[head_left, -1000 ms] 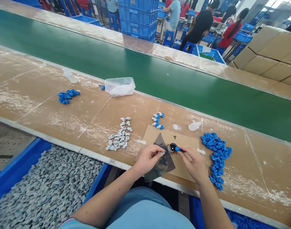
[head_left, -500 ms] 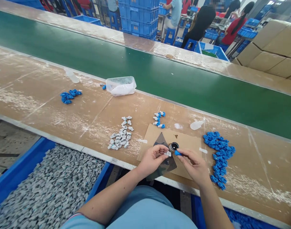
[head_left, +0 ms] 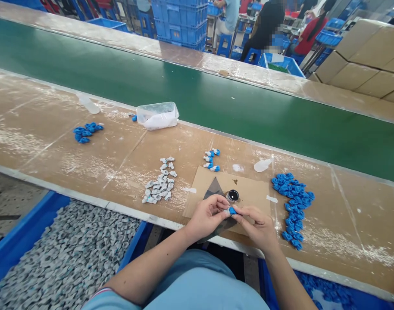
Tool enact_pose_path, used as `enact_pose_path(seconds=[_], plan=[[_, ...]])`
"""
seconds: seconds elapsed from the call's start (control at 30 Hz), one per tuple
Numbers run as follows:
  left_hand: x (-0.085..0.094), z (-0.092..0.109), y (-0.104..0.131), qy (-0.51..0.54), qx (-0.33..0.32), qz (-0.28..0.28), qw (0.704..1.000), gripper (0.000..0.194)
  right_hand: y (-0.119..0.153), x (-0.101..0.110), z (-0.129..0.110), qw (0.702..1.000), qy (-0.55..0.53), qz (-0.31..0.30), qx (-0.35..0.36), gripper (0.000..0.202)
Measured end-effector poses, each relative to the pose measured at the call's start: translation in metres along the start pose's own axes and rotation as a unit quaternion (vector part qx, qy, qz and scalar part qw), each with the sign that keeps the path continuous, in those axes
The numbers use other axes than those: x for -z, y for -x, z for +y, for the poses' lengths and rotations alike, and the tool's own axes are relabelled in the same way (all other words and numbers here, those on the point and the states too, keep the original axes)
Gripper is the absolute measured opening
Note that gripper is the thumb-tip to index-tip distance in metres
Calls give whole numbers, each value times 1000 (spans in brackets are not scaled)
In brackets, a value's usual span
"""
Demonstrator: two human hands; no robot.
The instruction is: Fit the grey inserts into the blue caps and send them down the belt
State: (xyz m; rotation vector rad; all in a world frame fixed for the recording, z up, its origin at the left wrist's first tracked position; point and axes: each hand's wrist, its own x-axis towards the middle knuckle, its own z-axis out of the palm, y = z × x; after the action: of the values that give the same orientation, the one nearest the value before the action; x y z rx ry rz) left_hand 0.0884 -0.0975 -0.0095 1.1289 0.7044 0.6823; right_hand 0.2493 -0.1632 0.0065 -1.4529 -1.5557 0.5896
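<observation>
My left hand (head_left: 210, 215) pinches a small grey-white plastic part (head_left: 227, 212), mostly covered by the fingers. In my right hand (head_left: 255, 224) is a small blue plastic part (head_left: 232, 210), touching the grey-white one. Whether the two are fitted into each other, I cannot tell. Just beyond the fingertips stands a small round pot of dark liquid (head_left: 232, 196). It rests on a cardboard sheet (head_left: 251, 185), beside a dark flat sheet (head_left: 214, 187) partly under my left hand. Several joined blue-and-white pieces (head_left: 211, 159) lie behind the cardboard.
Loose grey parts (head_left: 160, 186) lie to the left, blue parts (head_left: 293, 206) to the right. A clear tray (head_left: 157, 123) and a squeeze bottle (head_left: 262, 165) stand near the green conveyor belt (head_left: 197, 92). A blue bin (head_left: 59, 199) of grey parts sits at lower left.
My right hand has moved left and brought the blue part against the grey-white part in my left hand; before, they were apart. The view has shifted slightly.
</observation>
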Motion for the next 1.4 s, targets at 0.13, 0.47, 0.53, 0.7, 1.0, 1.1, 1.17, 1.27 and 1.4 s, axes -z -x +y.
enact_pose_path(seconds=[0.13,0.47,0.53,0.7,1.0,1.1,1.17,1.27,1.4], plan=[[0,5,-3,-3,16,-1,1000,25,4,14,0,998,55,-17,20,21],[66,43,-85,-358,-16,201,912,11,55,121,36,877,424,-164,-156,21],[70,45,-94,-389,-21,216,895,16,56,124,49,881,413,-176,-151,22],[87,48,-86,-436,-38,273,857,26,44,117,59,922,342,-103,-148,27],[127,52,-54,-616,29,294,730,5,19,76,47,976,190,12,-108,33],[123,52,-53,-605,9,283,745,12,12,62,41,983,151,18,-100,31],[117,53,-49,-572,-38,295,765,15,8,53,37,987,108,13,-119,30],[103,53,-37,-466,-116,280,831,14,2,42,30,991,76,16,-110,30],[72,38,-17,-288,-110,158,938,15,-7,30,20,993,102,20,-52,25]])
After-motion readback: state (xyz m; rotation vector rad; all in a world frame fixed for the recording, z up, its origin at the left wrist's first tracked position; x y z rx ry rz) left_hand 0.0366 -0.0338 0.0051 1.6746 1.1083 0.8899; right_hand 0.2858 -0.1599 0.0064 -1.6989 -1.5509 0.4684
